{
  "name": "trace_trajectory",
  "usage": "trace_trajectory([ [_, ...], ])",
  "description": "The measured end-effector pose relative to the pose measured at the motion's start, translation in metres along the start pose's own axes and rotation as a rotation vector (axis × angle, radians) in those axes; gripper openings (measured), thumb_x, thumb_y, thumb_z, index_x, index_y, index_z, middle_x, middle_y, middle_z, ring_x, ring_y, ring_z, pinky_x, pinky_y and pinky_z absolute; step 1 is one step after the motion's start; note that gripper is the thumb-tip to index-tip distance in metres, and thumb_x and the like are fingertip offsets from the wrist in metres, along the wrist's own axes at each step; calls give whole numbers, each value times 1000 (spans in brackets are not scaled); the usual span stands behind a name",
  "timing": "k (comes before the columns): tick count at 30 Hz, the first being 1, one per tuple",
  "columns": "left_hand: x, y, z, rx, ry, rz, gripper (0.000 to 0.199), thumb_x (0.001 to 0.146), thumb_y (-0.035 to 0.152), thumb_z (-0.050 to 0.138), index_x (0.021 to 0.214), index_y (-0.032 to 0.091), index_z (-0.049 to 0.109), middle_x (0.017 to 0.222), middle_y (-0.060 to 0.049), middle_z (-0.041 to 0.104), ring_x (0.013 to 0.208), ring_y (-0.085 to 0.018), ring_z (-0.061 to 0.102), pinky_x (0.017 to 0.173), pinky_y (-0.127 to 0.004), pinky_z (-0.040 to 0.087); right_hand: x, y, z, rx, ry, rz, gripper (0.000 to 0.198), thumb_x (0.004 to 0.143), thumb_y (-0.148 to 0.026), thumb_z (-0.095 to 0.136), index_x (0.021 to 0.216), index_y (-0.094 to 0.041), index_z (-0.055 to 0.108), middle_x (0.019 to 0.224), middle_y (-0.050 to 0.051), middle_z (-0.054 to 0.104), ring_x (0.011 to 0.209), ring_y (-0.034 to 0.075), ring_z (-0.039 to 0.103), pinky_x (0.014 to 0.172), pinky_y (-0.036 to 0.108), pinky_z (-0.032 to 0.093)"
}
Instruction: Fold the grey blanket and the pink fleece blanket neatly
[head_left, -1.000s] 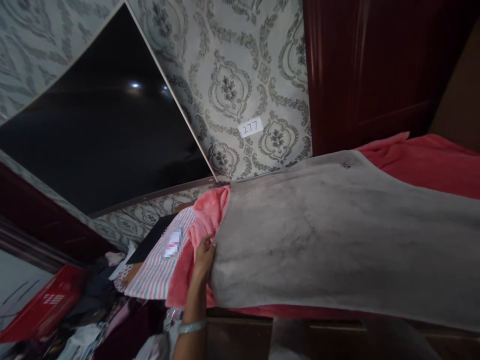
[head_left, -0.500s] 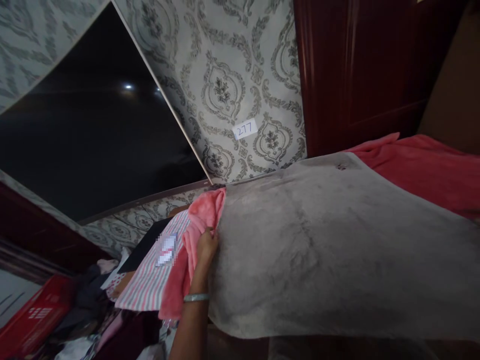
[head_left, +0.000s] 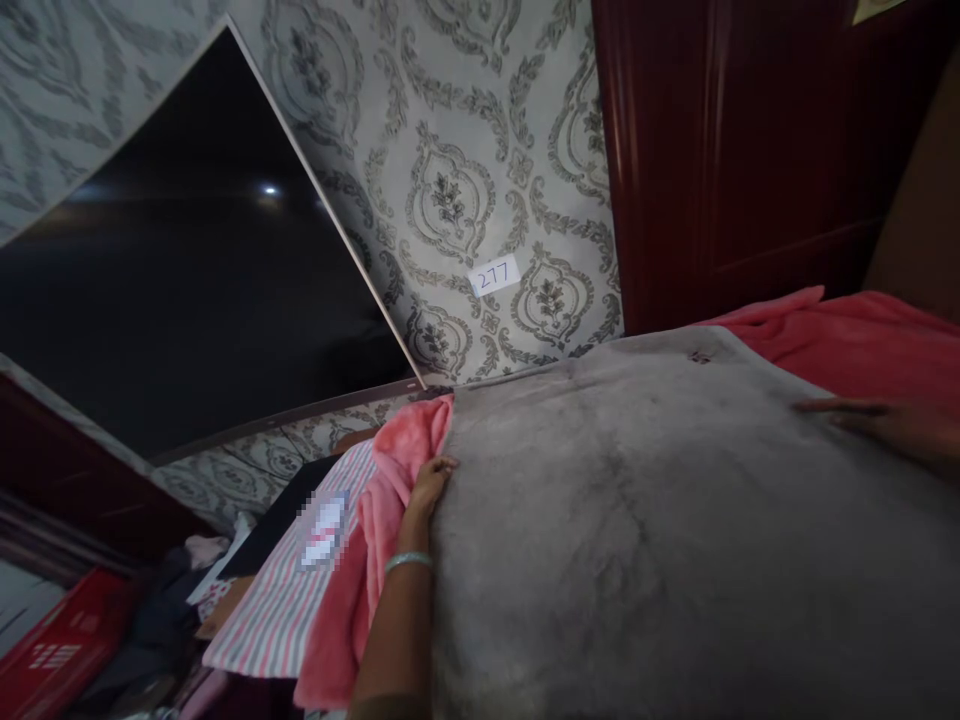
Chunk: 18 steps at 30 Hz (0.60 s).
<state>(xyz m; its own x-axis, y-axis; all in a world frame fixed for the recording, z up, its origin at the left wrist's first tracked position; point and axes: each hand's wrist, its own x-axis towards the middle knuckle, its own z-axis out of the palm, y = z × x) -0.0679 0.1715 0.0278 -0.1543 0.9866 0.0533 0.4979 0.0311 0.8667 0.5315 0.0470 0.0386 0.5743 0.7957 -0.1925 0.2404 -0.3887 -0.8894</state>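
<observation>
One gray blanket (head_left: 600,530) lies spread from center toward four o'clock, left hand (head_left: 433,482) at its nine-o'clock edge, right hand (head_left: 892,425) at two, apparently to hold it flat; whether either pinches fabric cannot be told.

Our left hand (head_left: 435,482) at left edge of flat grey plush blanket (head_left: 600,520); our right hand (head_left: 892,425) near upper-right edge.
</observation>
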Motion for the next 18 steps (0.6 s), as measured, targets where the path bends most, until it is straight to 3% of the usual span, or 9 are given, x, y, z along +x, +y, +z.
trace_trajectory([
  [3,-2,-5,-3,-50,22,1,18,68,21,68,85,18,74,77,-1,70,74,-19,65,74,-30,53,-12,-2,3,136,69,75,16,64,-23,60,75,-26,71,109,11,72,99,30,66,91,42,54],
  [8,-4,-11,0,-60,-7,-20,21,73,24,67,90,15,76,78,-3,72,78,-20,67,77,-33,55,-27,5,7,145,78,146,27,71,-29,57,94,-25,73,125,12,69,108,32,65,90,44,55],
  [12,-10,-10,-1,-34,-59,8,32,75,26,70,105,16,76,98,-5,76,91,-22,69,85,-34,56,-19,13,2,73,7,16,39,75,-34,58,107,-24,77,135,14,64,115,34,63,88,42,55],
  [18,-10,-5,-5,98,-169,81,40,75,19,71,115,19,75,118,-6,76,111,-24,68,98,-37,55,14,33,-5,-286,-59,-192,45,80,-37,55,113,-20,78,133,17,65,110,30,67,91,40,54],
])
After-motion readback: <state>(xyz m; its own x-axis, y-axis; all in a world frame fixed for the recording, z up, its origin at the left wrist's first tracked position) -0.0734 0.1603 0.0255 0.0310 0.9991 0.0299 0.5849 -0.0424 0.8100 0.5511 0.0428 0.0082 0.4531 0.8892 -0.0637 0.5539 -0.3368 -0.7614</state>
